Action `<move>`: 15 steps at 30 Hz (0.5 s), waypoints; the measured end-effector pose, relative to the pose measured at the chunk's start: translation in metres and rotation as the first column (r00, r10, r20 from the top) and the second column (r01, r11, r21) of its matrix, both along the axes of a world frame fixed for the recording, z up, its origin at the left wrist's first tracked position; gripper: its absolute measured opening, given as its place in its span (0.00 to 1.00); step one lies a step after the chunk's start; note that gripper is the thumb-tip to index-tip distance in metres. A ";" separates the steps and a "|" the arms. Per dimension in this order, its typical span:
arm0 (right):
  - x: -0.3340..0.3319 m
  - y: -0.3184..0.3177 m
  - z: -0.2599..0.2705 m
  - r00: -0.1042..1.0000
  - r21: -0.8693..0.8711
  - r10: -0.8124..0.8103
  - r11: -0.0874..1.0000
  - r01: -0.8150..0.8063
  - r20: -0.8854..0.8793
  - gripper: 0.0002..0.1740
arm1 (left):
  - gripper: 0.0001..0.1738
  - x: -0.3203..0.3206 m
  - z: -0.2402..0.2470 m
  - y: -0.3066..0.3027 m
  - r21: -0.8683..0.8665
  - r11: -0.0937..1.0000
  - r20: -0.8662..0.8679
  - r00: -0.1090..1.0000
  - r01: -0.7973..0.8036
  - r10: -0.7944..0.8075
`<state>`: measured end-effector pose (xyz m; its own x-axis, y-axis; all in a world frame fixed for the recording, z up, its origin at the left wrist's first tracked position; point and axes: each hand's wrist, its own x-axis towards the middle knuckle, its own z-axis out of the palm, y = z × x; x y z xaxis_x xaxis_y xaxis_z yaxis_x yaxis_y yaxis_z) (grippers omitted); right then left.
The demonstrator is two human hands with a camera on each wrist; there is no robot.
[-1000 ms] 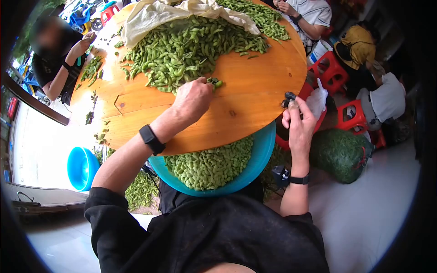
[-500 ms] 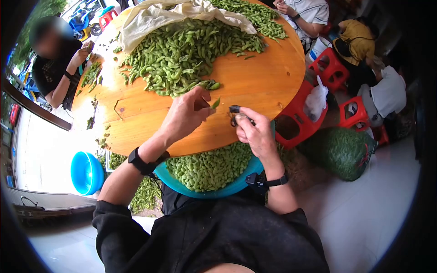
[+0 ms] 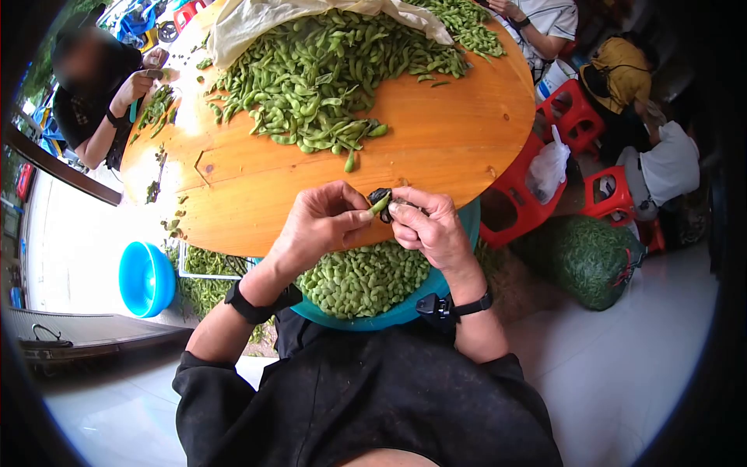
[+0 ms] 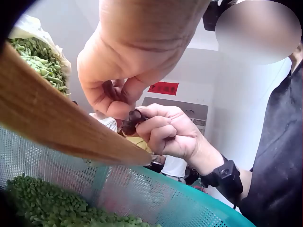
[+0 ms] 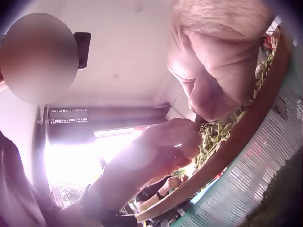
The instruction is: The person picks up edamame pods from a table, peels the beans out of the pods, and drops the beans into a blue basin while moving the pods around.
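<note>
Over the table's near edge, my left hand (image 3: 319,222) pinches a green soybean pod (image 3: 379,205) between thumb and fingers. My right hand (image 3: 429,226) meets it from the other side, thumb and forefinger closed at the pod's far end. Black coverings (image 3: 381,194) wrap its fingertips and also show in the left wrist view. The pod is hidden in both wrist views. Below the hands, a teal perforated basin (image 3: 373,320) holds many shelled green beans (image 3: 362,280). A large pile of pods (image 3: 311,78) lies on the round wooden table (image 3: 451,117), one loose pod (image 3: 349,161) before it.
A pale cloth (image 3: 249,31) partly covers the pile. Red stools (image 3: 513,191) and a full green net sack (image 3: 583,261) stand to the right. A blue basin (image 3: 146,279) is on the left floor. Other people (image 3: 85,101) sit around the table.
My left hand has drawn a pod from the pile back toward me. The right hand has swung in from the table's right edge, and the two now meet at the pod.
</note>
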<state>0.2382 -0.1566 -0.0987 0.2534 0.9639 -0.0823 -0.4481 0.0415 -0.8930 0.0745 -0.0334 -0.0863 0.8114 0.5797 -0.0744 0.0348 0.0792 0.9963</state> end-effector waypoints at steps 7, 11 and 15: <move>0.002 -0.005 0.004 0.976 0.094 0.130 0.989 -0.115 -0.174 0.12 | 0.04 -0.001 -0.015 -0.017 -0.616 0.732 0.399 0.917 0.291 -0.028; -0.016 -0.011 0.017 0.926 -0.027 -0.077 0.995 0.093 0.370 0.11 | 0.09 -0.005 -0.007 -0.027 -0.259 0.961 0.237 0.971 0.097 -0.034; -0.028 -0.009 0.014 0.705 0.166 -0.224 0.975 0.151 0.673 0.08 | 0.11 -0.009 -0.008 -0.030 0.206 0.976 0.003 0.997 -0.077 0.078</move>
<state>0.2100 -0.1652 -0.0845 0.3810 0.8840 0.2710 0.3090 0.1545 -0.9384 0.0656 -0.0631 -0.0945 0.7630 0.6445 0.0490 0.0417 -0.1248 0.9913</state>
